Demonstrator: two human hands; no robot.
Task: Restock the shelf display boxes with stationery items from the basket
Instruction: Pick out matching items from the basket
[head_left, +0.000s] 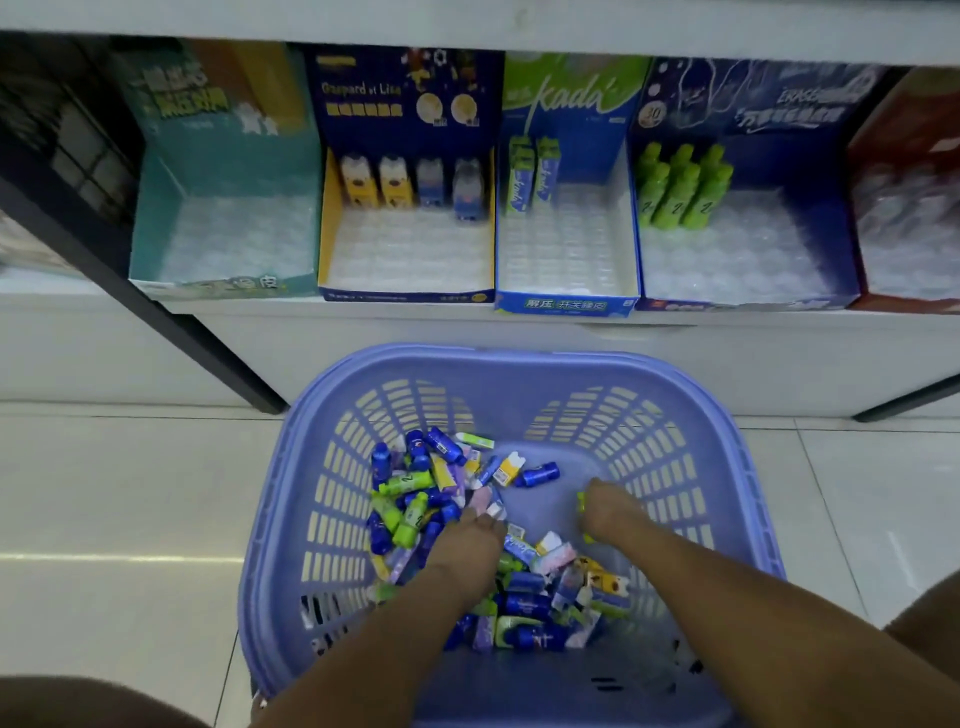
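A white shelf (467, 322) runs across the view just beyond the basket, above a pale tiled floor (130, 493). The basket (519, 358) is a big lilac plastic tub with slotted walls, sitting on the floor directly below the camera.

Five open display boxes stand side by side on the shelf, beyond the basket's far rim:
- A teal box (156, 223) beyond the basket's left corner shows only its clear tray.
- A navy and yellow box (405, 297) has four small bottle shapes at its back.
- A blue and green box (566, 305) straight beyond the basket has two cartons at its back.
- A dark blue box (748, 109) beyond the right corner holds a cluster of green bottles (680, 192).
- A red box (904, 306) is farthest right and cut off by the frame.

Inside the basket, a loose heap of stationery pieces (410, 499) covers the left and near parts of its bottom. They are tiny bottle and carton shapes in navy, lime, yellow and pastel.

Two bare arms reach in over the near rim. The left hand (467, 545) is on the middle of the heap with its fingers down among the pieces. Whether its grip has closed on anything cannot be told. The right hand (608, 512) is nearer the basket's right wall, its grip curled round a green piece (582, 504) that peeks out of the fist.

The pieces look very light, firm and not fragile. Their glossy wrapping is probably slick. Each is best pinched across its body, or a few of one colour gathered in the palm, then stood upright in a tray pocket of the matching box.
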